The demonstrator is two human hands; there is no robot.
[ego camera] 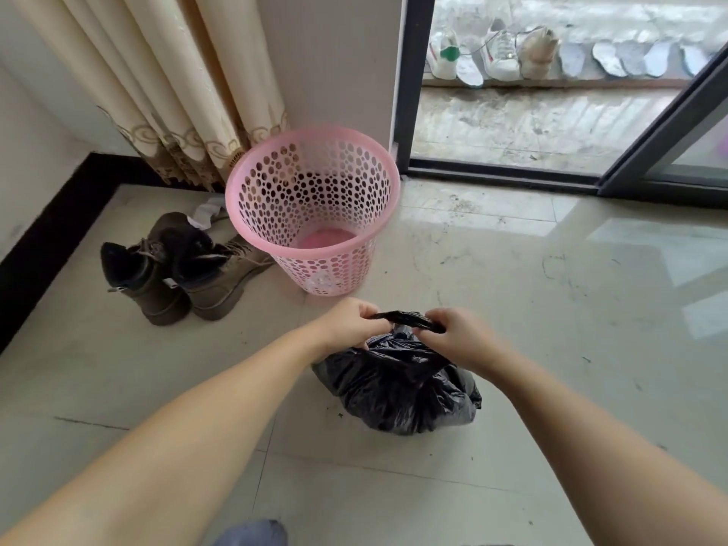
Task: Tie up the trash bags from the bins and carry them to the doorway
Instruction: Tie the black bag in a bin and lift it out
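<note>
A full black trash bag (398,388) sits on the tiled floor in front of me. My left hand (348,323) and my right hand (459,336) each grip one end of the bag's twisted top, which stretches as a short black band between them above the bag. Just beyond stands a pink perforated bin (313,206), upright with no liner inside. The open sliding doorway (512,124) lies at the upper right.
A pair of brown boots (177,269) lies left of the bin, near a curtain (169,92) and the black skirting. Several white shoes (492,49) line a ledge outside the doorway. The dark door frame (665,124) runs diagonally at the right.
</note>
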